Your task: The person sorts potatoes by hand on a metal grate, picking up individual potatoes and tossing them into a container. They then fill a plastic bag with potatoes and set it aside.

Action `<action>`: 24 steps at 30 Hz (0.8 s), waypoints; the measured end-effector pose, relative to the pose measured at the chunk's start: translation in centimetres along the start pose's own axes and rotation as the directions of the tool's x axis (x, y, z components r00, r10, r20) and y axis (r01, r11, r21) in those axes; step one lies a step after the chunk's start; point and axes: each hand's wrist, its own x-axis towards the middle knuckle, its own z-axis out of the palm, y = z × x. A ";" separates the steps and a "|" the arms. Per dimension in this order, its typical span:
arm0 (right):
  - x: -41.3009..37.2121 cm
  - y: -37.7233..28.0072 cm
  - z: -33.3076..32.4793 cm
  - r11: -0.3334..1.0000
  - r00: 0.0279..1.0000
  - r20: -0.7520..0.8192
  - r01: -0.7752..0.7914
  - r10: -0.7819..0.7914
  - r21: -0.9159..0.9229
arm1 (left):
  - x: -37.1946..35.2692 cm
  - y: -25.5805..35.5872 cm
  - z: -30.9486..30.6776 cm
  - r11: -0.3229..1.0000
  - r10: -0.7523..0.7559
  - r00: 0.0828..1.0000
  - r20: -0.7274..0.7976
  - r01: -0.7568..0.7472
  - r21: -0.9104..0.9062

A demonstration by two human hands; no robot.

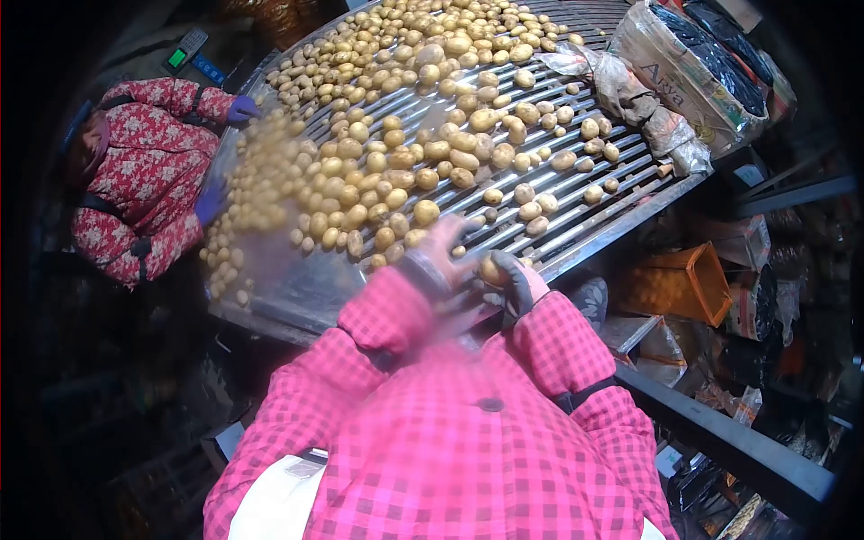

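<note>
My right hand (517,281), in a dark grey glove, is curled around a potato (492,269) at the near edge of the metal roller table (576,256). Just left of it is my left hand (441,250), somewhat blurred, its fingers apart and curved. No held thing shows in it. A small dark potato (459,251) lies by its fingertips. Many loose potatoes (360,189) cover the rollers ahead and to the left, with a few scattered toward the right. Pink checked sleeves cover both my arms.
Across the left side, a person in a red floral jacket (148,175) has purple-gloved hands at the potatoes. A printed sack (688,76) and crumpled plastic (621,90) lie at the table's right edge. An orange crate (711,283) stands lower right, near a metal beam (729,441).
</note>
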 end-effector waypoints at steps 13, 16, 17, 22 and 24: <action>-1.1 -0.3 0.5 0.980 0.982 0.154 0.076 -0.106 0.185 | 2.6 -5.8 -0.5 0.984 -0.091 0.995 -0.035 0.084 -0.154; -0.8 -0.4 -0.3 0.987 0.979 0.188 0.046 -0.075 0.155 | 2.8 -4.3 -0.5 0.991 -0.081 0.997 0.008 0.082 -0.107; -0.7 -0.3 -0.8 0.987 0.980 0.184 0.046 -0.075 0.156 | 3.3 -4.4 -0.5 0.998 -0.064 0.993 -0.095 0.064 -0.008; -0.6 -0.2 -1.7 0.979 0.946 0.291 0.097 -0.146 0.177 | 7.4 -8.1 -3.3 0.586 0.058 0.981 -0.186 0.118 0.802; -0.6 -0.3 -1.8 0.984 0.947 0.290 0.098 -0.139 0.151 | 8.4 -5.2 -4.4 0.536 -0.227 0.969 -0.098 0.208 0.818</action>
